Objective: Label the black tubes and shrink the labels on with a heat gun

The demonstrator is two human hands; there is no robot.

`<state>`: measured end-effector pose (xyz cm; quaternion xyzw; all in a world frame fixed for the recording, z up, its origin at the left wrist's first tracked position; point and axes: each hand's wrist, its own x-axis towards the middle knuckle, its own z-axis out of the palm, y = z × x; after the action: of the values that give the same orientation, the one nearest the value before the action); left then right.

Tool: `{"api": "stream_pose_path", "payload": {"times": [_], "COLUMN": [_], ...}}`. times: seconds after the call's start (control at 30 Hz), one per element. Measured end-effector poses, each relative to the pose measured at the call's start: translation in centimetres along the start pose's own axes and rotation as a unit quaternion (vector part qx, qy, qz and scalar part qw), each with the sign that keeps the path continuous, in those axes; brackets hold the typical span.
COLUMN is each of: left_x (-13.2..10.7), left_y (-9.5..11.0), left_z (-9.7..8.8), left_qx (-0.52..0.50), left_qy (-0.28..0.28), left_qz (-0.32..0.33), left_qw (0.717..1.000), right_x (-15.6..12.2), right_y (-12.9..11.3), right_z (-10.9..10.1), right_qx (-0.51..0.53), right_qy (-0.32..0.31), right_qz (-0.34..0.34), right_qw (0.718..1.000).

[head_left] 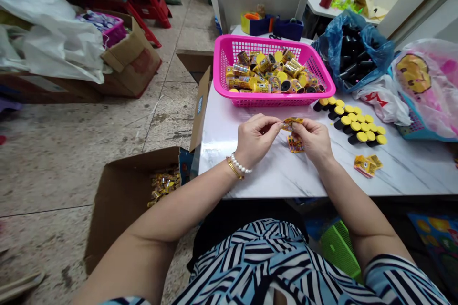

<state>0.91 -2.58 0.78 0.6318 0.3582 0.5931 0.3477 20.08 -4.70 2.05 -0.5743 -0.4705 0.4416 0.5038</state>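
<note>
Over the white marbled table, my left hand (258, 136) and my right hand (312, 139) meet at a small yellow printed wrapper (292, 123). The left fingertips pinch its left edge, while the right thumb and fingers grip its other side. Just below, a few more printed wrappers (295, 144) lie on the tabletop, partly behind the right hand. Another little pile of wrappers (368, 166) rests to the right. Small black bottles with yellow caps (358, 126) stand in a cluster beyond my right hand.
A pink basket (282, 101) full of yellow-wrapped bottles stands behind my hands. At right are a blue bag (324, 52) of black pieces and a blue basket (411, 131) under plastic bags. An open carton (121, 200) holding wrapped bottles sits left of the table.
</note>
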Motion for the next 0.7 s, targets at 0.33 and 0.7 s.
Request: {"api": "stream_pose_path", "payload": {"times": [0.33,0.7], "left_x": [-0.1,-0.1], "left_y": [0.3,0.1], "left_z": [0.0,0.1], "left_qx": [-0.011,-0.051], "left_qy": [0.027,0.025], "left_qz": [-0.034,-0.059], "left_qw": [0.999,0.997], "right_x": [-0.7,-1.2], "right_y": [-0.6,-0.2], "right_z": [1.0,0.7], "right_qx": [-0.043,-0.132], "right_qy": [0.038,0.006], "right_qz": [-0.029,-0.13], "right_qw": [0.998,0.983]}}
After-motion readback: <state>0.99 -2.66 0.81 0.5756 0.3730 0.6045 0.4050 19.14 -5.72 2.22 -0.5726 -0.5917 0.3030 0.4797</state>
